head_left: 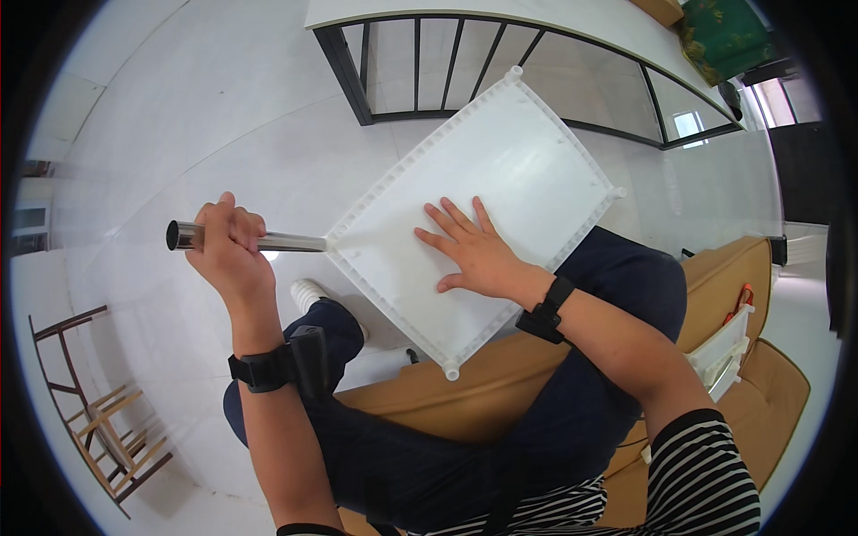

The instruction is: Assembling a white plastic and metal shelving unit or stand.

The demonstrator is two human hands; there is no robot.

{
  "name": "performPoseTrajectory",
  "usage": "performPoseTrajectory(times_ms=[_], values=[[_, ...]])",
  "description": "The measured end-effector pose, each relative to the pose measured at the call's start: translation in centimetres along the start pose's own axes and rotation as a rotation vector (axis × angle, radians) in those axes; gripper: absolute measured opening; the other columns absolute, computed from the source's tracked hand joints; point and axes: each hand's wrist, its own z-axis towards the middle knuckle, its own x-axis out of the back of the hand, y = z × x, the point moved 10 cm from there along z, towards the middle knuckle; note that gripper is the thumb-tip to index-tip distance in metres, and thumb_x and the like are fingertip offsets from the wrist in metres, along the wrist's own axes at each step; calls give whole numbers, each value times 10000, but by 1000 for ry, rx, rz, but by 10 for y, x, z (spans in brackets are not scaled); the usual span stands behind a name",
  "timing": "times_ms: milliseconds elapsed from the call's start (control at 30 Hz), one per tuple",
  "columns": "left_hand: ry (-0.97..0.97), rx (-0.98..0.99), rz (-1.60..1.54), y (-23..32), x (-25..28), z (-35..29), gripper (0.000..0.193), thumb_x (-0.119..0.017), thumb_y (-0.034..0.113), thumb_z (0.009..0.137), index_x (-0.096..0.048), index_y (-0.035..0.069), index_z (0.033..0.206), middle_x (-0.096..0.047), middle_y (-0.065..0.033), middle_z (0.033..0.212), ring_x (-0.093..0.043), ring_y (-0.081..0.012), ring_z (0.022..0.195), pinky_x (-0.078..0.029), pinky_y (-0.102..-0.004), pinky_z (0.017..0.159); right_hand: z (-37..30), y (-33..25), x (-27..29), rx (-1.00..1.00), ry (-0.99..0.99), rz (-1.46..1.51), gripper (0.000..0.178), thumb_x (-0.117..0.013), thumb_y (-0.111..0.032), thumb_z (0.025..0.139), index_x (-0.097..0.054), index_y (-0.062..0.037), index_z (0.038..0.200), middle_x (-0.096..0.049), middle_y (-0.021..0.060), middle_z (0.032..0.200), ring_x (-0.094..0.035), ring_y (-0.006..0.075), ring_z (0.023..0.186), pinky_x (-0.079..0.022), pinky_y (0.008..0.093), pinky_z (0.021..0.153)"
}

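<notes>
A white plastic shelf panel (527,170) with a ribbed rim and round corner sockets is held tilted in front of my knees. At its left corner a shiny metal tube (295,242) meets the socket and sticks out to the left. My left hand (228,241) is wrapped round this tube, near its open outer end. On the panel's flat face lies my right hand (469,253), palm down with fingers spread. How deep the tube sits in the corner cannot be made out.
I sit on a tan sofa (429,406); white parts (722,353) and an orange-handled tool (745,296) lie on it at right. A white-topped table (393,11) with a black metal frame stands ahead. A wooden chair (112,433) is at lower left.
</notes>
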Motion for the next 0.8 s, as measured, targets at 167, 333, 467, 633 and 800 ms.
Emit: performPoseTrajectory(times_ms=[167,333,467,633,800], values=[[-365,-45,1,3,-26,-8,353,-500,-11,797,-306,93,521,-332,-3,460,-273,-94,419,-264,-272,437,0,1,-3,1,7,-3,845,-738,-432,726,-358,-196,1443,-192,109,1555,-97,277,1454,7,567,1149],[-657,-13,31,4,-41,-15,342,-500,-11,785,-302,90,525,-339,-8,464,-279,-97,420,-255,-272,439,1,-2,-2,5,10,-2,849,-740,-428,722,-358,-196,1443,-191,107,1555,-95,277,1454,7,569,1148],[-371,17,-22,2,-26,-5,345,-517,1,802,-316,97,539,-335,0,483,-298,-98,439,-265,-265,463,1,-1,-3,9,21,-2,851,-742,-426,720,-359,-194,1442,-194,106,1554,-99,278,1453,0,571,1148],[-106,-16,22,2,-15,-6,370,-554,87,871,-331,126,578,-309,11,512,-291,-101,471,-314,-277,522,0,-2,0,7,23,0,846,-744,-422,719,-364,-191,1438,-200,105,1552,-109,280,1452,-13,573,1148],[290,-170,261,28,-4,-30,406,-613,195,919,-371,112,605,-341,12,569,-345,-102,550,-355,-285,590,1,1,-1,-13,-20,-10,837,-725,-432,740,-348,-193,1449,-159,102,1563,-80,285,1455,-10,561,1152]])
